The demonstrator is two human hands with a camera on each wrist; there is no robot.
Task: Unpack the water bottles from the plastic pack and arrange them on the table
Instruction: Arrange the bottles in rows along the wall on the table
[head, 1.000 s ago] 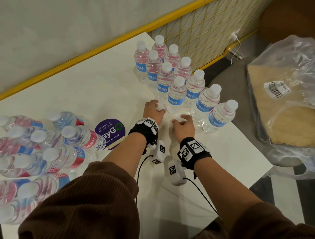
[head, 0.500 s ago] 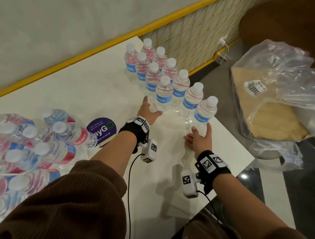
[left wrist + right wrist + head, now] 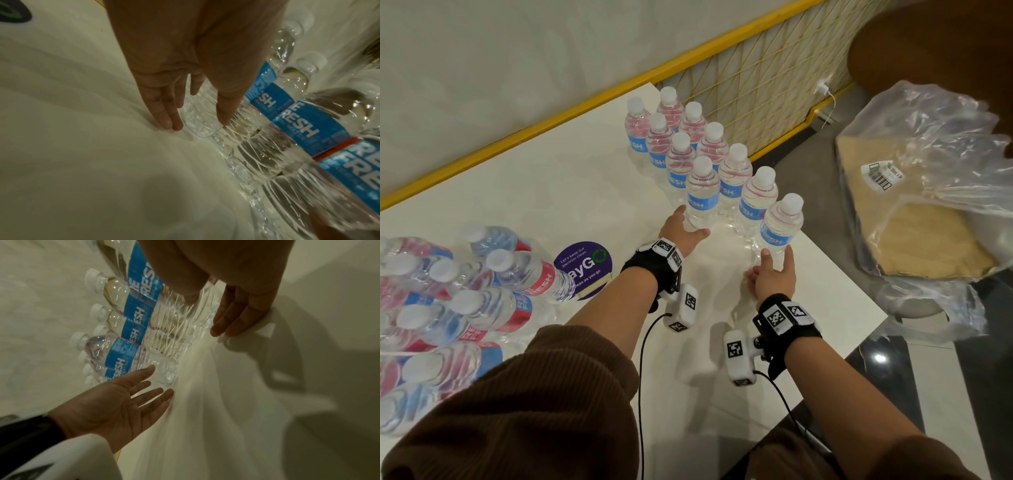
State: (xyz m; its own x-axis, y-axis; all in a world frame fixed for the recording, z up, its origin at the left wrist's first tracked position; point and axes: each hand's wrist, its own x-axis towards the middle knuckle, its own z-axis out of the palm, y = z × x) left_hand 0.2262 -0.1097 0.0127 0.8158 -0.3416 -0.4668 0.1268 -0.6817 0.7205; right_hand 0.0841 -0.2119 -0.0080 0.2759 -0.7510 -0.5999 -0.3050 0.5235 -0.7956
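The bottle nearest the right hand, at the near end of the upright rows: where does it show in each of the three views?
Head: the end bottle stands right of centre, just above the right hand.
Left wrist: at the lower right edge, large and blurred.
Right wrist: top centre, under the thumb.
Shared landmark: the blue label on the bottle by the left hand.
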